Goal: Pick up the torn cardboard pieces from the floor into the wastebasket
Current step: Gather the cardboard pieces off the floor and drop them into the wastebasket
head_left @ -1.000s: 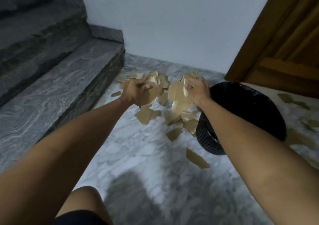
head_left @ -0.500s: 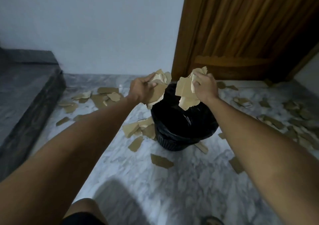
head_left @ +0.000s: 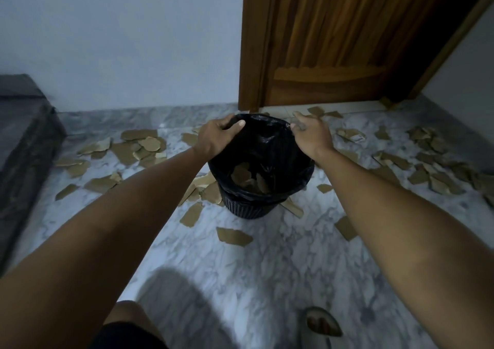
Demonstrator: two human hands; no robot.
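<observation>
Both hands are at the rim of the wastebasket (head_left: 248,209), a black mesh bin lined with a black bag (head_left: 267,145) that stands on the marble floor (head_left: 267,268). The left hand (head_left: 216,137) sits on the far left of the rim, its fingers (head_left: 227,122) curled over the bag's edge and the thumb lying across the top, so it grips the bag. The right hand (head_left: 311,134) is at the far right of the rim; its fingers (head_left: 300,117) are bent toward the edge and appear to pinch the bag there, though the contact is hard to make out. Neither hand holds any cardboard.

Below and between the fingers, inside the bag, lie several torn cardboard pieces (head_left: 246,177). Many more scraps (head_left: 133,148) are spread over the floor to the left of the left hand's fingers, reaching toward a dark stone step (head_left: 24,145). Another scatter (head_left: 427,166) lies well to the right of the right hand's fingers. A few pieces rest against the basket's left side, and one lone piece (head_left: 234,237) lies on the floor nearer the person than the basket.

Beyond the fingers stand a pale wall (head_left: 120,41) and a wooden door (head_left: 334,41).
</observation>
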